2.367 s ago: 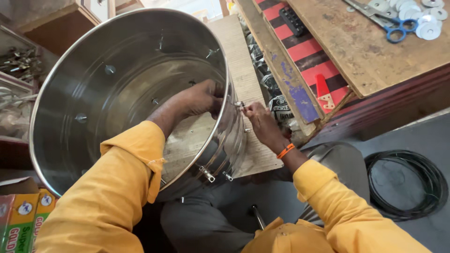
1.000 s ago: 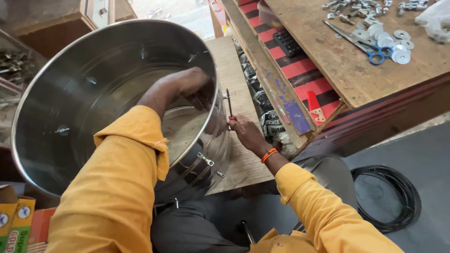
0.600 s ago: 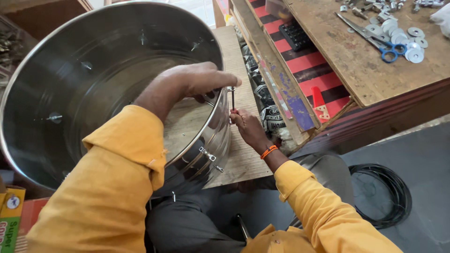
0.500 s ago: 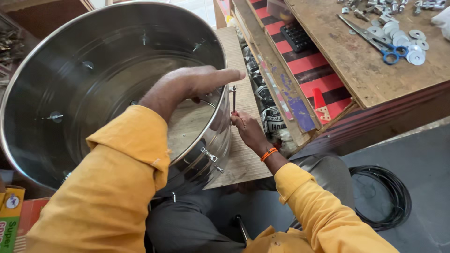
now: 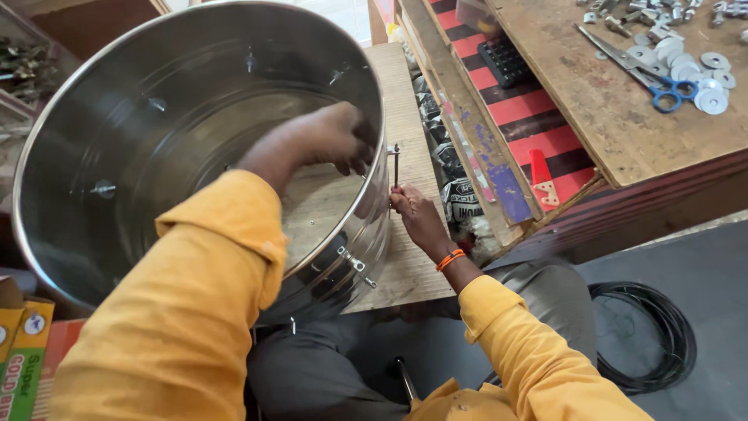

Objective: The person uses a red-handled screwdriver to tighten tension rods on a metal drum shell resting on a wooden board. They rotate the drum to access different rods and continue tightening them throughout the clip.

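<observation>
Left hand (image 5: pixel 331 140) reaches inside the big shiny steel drum (image 5: pixel 195 101), fingers curled at its right wall, can't tell on what | right hand (image 5: pixel 417 218) just outside that wall grips a thin metal spanner (image 5: pixel 396 168) | looks like mid bolt-tightening; next needs steady counter-hold inside.

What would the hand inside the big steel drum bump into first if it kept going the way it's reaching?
Most likely the drum's inner wall near the rim: the left hand reaches toward it and looks almost against it, though depth is unclear.
</observation>
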